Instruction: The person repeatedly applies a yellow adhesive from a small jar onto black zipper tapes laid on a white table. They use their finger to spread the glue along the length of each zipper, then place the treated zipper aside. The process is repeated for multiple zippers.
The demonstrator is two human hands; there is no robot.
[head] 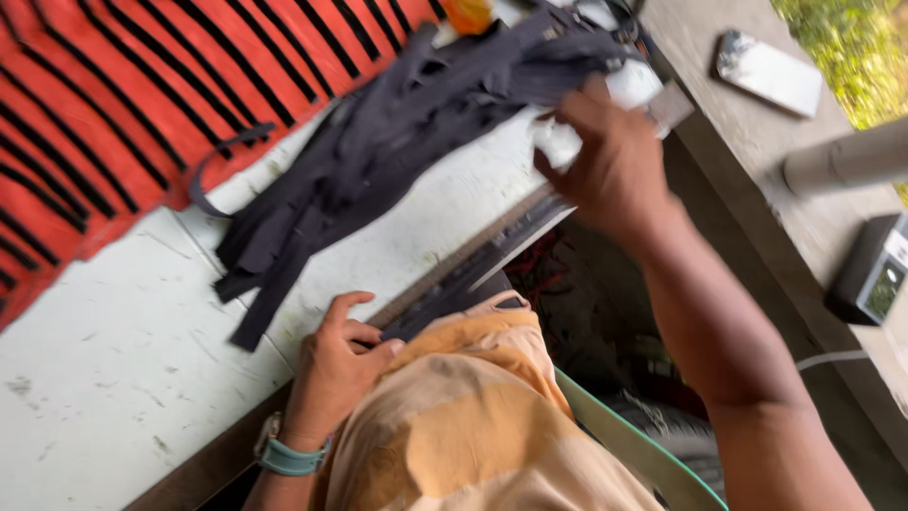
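Dark fabric strips lie in a loose heap across the far half of the white table, the pile running from the far right corner down toward the middle, with a few long ends trailing toward the near edge. From my remote seat I see my right hand raised over the far right end of that heap, close to the table's right edge. Its fingers are curled, and something pale shows just under them, but the hand is blurred and I cannot tell whether they have closed on it or on the strips.

My left hand rests at the near edge of the table, fingers bent and partly closed, pressing against orange-tan cloth bunched just beside it; it seems to touch the cloth rather than grip it. A teal watch sits on that wrist. A dark flat strip or ruler runs along the table's right edge between my two hands.

Red cloth with black stripes covers the far left corner of the table, touching the dark heap along one side. Beyond the right edge, on a grey ledge, lie a phone, a pale tube and a small dark box, well apart from the strips.
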